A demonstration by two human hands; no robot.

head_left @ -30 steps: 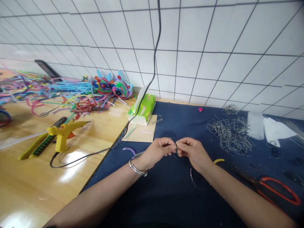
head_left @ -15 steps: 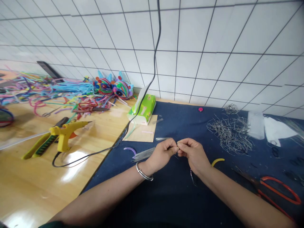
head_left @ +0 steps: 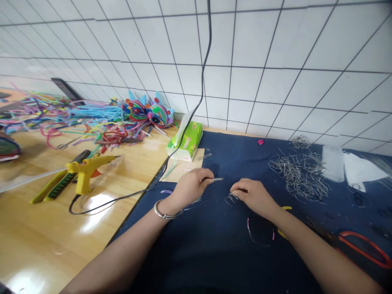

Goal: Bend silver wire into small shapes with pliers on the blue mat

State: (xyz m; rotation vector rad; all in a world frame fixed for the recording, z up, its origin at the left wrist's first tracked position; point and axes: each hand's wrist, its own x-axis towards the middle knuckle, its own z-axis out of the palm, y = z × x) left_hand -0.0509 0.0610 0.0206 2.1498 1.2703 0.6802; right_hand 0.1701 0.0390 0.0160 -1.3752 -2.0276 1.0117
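Observation:
My left hand [head_left: 191, 185] is closed in a pinch at a small bundle of thin straight wires [head_left: 218, 179], whose ends stick out past the fingertips. More straight wires [head_left: 196, 201] lie partly hidden beneath that hand. A few bent, looped wires [head_left: 232, 199] hang from my right hand [head_left: 252, 195], pinched between thumb and forefinger just over the dark blue cloth [head_left: 214, 253]. Below my right hand lies a curved thin wire [head_left: 251, 236] with small pink pieces on it. A tangled heap of bent wires [head_left: 301, 175] spreads on the cloth to the right.
Orange-handled scissors [head_left: 364, 249] lie at right, near a yellow curved piece [head_left: 282, 233] partly behind my right forearm. A green tissue pack [head_left: 191, 139] stands at the back. The yellow glue gun [head_left: 84, 173], pliers [head_left: 58, 185] and colourful pipe cleaners [head_left: 92, 112] occupy the wooden table; a black cable [head_left: 202, 77] hangs down.
My hands, together before, have come apart. The left moved left to the straight wire bundle. The right hand now shows bent wires in its pinch.

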